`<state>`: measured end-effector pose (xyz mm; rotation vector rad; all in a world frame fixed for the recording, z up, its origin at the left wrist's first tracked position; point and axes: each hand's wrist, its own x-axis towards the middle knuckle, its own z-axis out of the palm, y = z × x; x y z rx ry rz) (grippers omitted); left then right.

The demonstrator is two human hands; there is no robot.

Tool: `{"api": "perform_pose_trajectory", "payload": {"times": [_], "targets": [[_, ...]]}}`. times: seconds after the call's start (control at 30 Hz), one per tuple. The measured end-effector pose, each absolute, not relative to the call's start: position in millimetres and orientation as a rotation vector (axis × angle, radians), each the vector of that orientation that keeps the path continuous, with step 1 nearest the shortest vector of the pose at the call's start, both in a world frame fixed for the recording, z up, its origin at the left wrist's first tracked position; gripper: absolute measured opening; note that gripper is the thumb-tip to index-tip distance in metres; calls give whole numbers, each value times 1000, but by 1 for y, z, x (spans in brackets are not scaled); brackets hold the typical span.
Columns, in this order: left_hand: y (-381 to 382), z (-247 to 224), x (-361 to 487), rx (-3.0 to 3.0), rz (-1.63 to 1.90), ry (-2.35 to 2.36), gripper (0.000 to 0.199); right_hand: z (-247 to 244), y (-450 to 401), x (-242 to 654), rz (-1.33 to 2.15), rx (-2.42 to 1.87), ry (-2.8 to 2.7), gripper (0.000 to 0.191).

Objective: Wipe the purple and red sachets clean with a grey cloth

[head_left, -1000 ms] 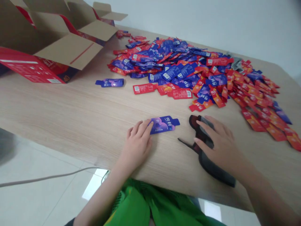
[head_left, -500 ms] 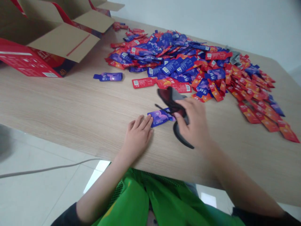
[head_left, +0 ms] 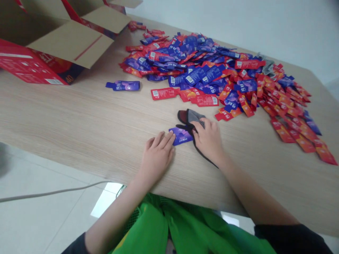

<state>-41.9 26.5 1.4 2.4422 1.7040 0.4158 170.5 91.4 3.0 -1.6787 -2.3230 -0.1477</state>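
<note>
A purple sachet (head_left: pixel 182 137) lies flat on the wooden table in front of me. The fingertips of my left hand (head_left: pixel 156 157) rest on its left end, with the palm down and fingers stretched out. My right hand (head_left: pixel 208 140) is closed around a folded cloth (head_left: pixel 195 117), grey and dark red with black edging. That cloth lies over the sachet's right end and hides it. A black-edged part of the cloth trails below the hand towards the wrist.
Behind my hands spreads a large heap of purple and red-orange sachets (head_left: pixel 196 74). A single purple sachet (head_left: pixel 124 85) lies apart on the left. Open red cartons (head_left: pixel 34 67) stand at the back left. The table's front edge runs just before my green apron (head_left: pixel 148 225).
My right hand has come down and slightly left, bringing the cloth onto the sachet's right end. My left hand stays on the sachet's left end.
</note>
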Motion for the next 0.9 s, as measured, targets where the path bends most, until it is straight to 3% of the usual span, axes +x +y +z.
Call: {"api": "perform_pose_trajectory", "payload": {"times": [0.27,0.43,0.7,0.9], "targets": [[19,-3,-42,2500,362,1643,46,28,86,183,-73,-1572,-2129,38],[13,1,-37,2478,333,1682,40,30,58,132,5,-1357,-2447,40],[13,-7,-38,2457,437,1671,48,6,76,191,-100,-1678,-2237,35],[13,-6,-38,2456,444,1660,48,26,73,193,-33,-1620,-2104,29]]}}
